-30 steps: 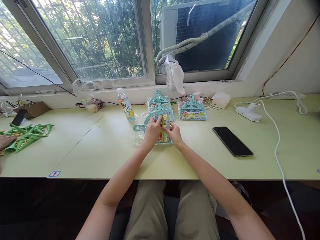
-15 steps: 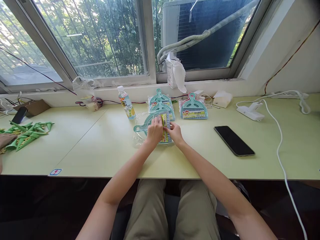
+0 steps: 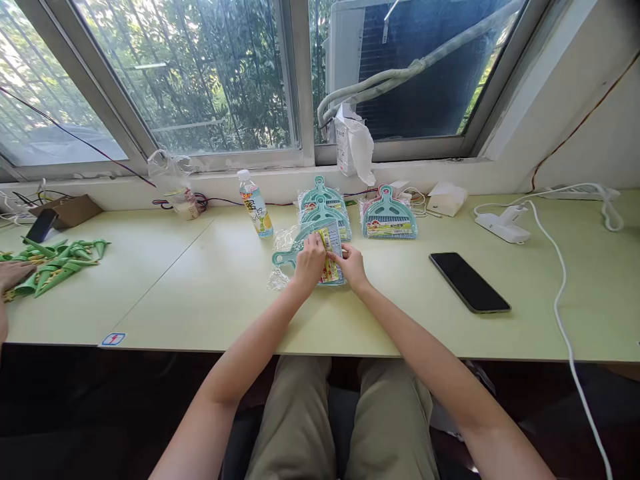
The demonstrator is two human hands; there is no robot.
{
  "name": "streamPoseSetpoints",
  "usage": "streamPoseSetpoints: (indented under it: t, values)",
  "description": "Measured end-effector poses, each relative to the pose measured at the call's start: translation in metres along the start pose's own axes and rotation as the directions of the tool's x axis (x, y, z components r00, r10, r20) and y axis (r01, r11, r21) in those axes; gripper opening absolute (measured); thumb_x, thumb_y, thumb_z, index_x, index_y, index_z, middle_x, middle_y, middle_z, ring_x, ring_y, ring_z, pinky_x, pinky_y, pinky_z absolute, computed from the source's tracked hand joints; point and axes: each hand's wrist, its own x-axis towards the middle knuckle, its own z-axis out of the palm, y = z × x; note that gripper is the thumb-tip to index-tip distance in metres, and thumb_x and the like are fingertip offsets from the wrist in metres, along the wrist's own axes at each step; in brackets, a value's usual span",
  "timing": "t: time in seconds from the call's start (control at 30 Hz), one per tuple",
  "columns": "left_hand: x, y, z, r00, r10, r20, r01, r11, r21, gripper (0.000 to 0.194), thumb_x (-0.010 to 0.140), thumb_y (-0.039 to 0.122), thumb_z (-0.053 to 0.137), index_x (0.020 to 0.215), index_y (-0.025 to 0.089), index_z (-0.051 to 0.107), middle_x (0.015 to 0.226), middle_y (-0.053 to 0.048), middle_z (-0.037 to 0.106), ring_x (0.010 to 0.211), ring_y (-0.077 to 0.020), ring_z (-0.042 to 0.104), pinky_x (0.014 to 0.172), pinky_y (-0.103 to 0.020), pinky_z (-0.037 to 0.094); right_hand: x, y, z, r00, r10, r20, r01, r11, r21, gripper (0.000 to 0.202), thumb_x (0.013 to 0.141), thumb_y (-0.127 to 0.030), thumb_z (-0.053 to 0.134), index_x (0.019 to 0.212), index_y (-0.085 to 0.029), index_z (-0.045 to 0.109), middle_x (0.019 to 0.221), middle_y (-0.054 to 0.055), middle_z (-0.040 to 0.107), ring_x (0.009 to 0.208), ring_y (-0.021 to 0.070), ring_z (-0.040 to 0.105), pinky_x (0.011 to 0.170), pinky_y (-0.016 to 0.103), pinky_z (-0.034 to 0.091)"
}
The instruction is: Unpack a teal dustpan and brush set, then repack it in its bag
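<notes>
A teal dustpan set (image 3: 286, 258) in clear plastic lies on the table in front of me, its handle pointing left. Its yellow printed label (image 3: 331, 270) faces up between my hands. My left hand (image 3: 311, 262) rests on the set with bent fingers, gripping the label's left side. My right hand (image 3: 351, 265) pinches the right edge of the package with thumb and fingers. Just behind are more wrapped teal dustpan sets (image 3: 320, 193), overlapping. Another wrapped set (image 3: 389, 217) lies to their right, handle toward the window.
A drink bottle (image 3: 255, 205) stands behind at the left, near a plastic bag (image 3: 180, 193). A black phone (image 3: 470, 283) and white cable (image 3: 563, 293) lie right. Another person's hand (image 3: 15, 273) touches green cones (image 3: 63, 263) far left.
The label between my hands has tilted, and the wrapped set's handle has shifted slightly right. Both hands keep their hold. The camera view has shifted a little.
</notes>
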Motion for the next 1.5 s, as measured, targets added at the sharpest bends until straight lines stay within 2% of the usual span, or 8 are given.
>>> streamPoseSetpoints:
  t: [0.4, 0.83, 0.93, 1.1, 1.2, 1.3, 1.4, 1.5]
  values:
    - [0.0, 0.003, 0.003, 0.995, 0.053, -0.084, -0.071, 0.969, -0.235, 0.058, 0.094, 0.014, 0.033, 0.149, 0.016, 0.018, 0.114, -0.013, 0.058, 0.093, -0.0192, 0.063, 0.07, -0.024, 0.05, 0.001, -0.001, -0.002, 0.994, -0.009, -0.11, 0.002, 0.998, -0.063, 0.046, 0.063, -0.051, 0.074, 0.093, -0.017, 0.068, 0.065, 0.002, 0.07, 0.058, 0.0189, 0.062, 0.057, 0.03, 0.05]
    - [-0.004, 0.014, 0.006, 0.981, 0.122, -0.148, -0.184, 0.815, -0.549, 0.042, 0.095, 0.019, 0.038, 0.137, 0.02, 0.036, 0.103, -0.007, 0.067, 0.081, -0.0154, 0.066, 0.066, -0.024, 0.047, -0.003, -0.015, -0.005, 0.969, -0.058, -0.241, 0.057, 0.998, -0.013, 0.042, 0.067, -0.046, 0.07, 0.095, -0.015, 0.066, 0.071, 0.005, 0.072, 0.06, 0.019, 0.065, 0.057, 0.028, 0.05]
    - [-0.006, 0.016, 0.006, 0.935, 0.048, -0.352, -0.27, 0.74, -0.616, 0.036, 0.093, 0.023, 0.042, 0.129, 0.021, 0.044, 0.101, -0.007, 0.065, 0.09, -0.0172, 0.064, 0.079, -0.029, 0.048, -0.004, -0.016, -0.004, 0.969, -0.05, -0.243, 0.059, 0.998, 0.028, 0.043, 0.067, -0.046, 0.07, 0.097, -0.016, 0.065, 0.073, 0.005, 0.072, 0.061, 0.0186, 0.064, 0.058, 0.029, 0.051]
    - [0.012, -0.031, -0.017, 0.718, -0.487, -0.498, -0.044, 0.682, -0.73, 0.037, 0.088, 0.03, 0.053, 0.123, 0.02, 0.049, 0.13, -0.014, 0.053, 0.127, -0.0253, 0.045, 0.108, -0.043, 0.03, 0.002, -0.017, -0.008, 0.972, -0.004, -0.235, 0.044, 0.986, 0.163, 0.047, 0.062, -0.048, 0.075, 0.097, -0.018, 0.064, 0.082, 0.007, 0.074, 0.07, 0.0224, 0.068, 0.062, 0.034, 0.055]
    - [0.031, -0.082, -0.024, 0.791, -0.575, -0.208, 0.1, 0.456, -0.884, 0.047, 0.08, 0.04, 0.064, 0.121, 0.018, 0.053, 0.125, -0.015, 0.059, 0.12, -0.0276, 0.052, 0.101, -0.042, 0.038, 0.005, -0.019, -0.011, 0.984, 0.015, -0.178, 0.025, 0.975, 0.221, 0.052, 0.058, -0.049, 0.079, 0.097, -0.019, 0.064, 0.084, 0.006, 0.074, 0.073, 0.0239, 0.07, 0.065, 0.037, 0.057]
    - [0.041, -0.113, -0.017, 0.916, -0.372, 0.154, 0.231, 0.172, -0.958, 0.061, 0.069, 0.049, 0.073, 0.118, 0.015, 0.056, 0.098, -0.012, 0.07, 0.096, -0.0258, 0.064, 0.087, -0.04, 0.047, 0.005, -0.019, -0.011, 0.992, 0.015, -0.123, 0.014, 0.972, 0.235, 0.054, 0.056, -0.049, 0.081, 0.097, -0.019, 0.064, 0.084, 0.005, 0.075, 0.075, 0.0246, 0.07, 0.069, 0.039, 0.058]
    - [0.039, -0.111, -0.008, 0.937, -0.314, 0.153, 0.189, 0.086, -0.978, 0.072, 0.06, 0.046, 0.081, 0.12, 0.016, 0.056, 0.089, -0.008, 0.072, 0.093, -0.0244, 0.066, 0.085, -0.039, 0.049, 0.005, -0.02, -0.01, 0.995, 0.014, -0.097, 0.01, 0.971, 0.237, 0.054, 0.055, -0.048, 0.082, 0.097, -0.019, 0.065, 0.081, 0.004, 0.074, 0.075, 0.0246, 0.07, 0.071, 0.041, 0.058]
    - [0.035, -0.091, -0.006, 0.906, -0.422, -0.015, 0.074, 0.191, -0.979, 0.071, 0.061, 0.045, 0.081, 0.122, 0.019, 0.055, 0.103, -0.011, 0.069, 0.105, -0.0262, 0.062, 0.091, -0.04, 0.047, 0.004, -0.02, -0.01, 0.994, 0.017, -0.105, 0.009, 0.971, 0.24, 0.054, 0.055, -0.048, 0.081, 0.097, -0.019, 0.065, 0.079, 0.004, 0.074, 0.072, 0.0242, 0.07, 0.069, 0.04, 0.058]
